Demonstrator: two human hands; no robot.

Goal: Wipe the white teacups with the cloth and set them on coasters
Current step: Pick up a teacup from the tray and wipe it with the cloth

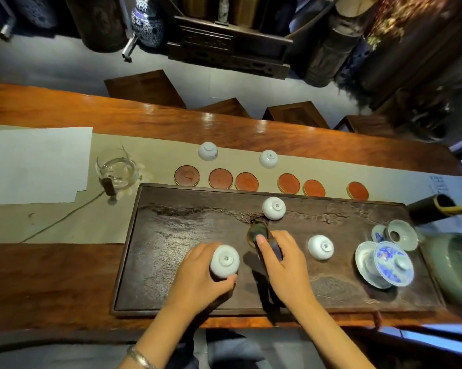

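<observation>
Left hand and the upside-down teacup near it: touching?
Touching. Head view: the left hand grips the inverted white teacup, thumb curled under its rim, above the dark tea tray.

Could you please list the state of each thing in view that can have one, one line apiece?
Left hand: grips an upside-down teacup over the tea tray.
Right hand: fingers curled round a dark cloth.
Four other teacups: all upside down, two on the tray, two on the runner.
Six coasters: all bare.
Gaiwan: lid on.
Glass pitcher: upright, looks empty.
</observation>
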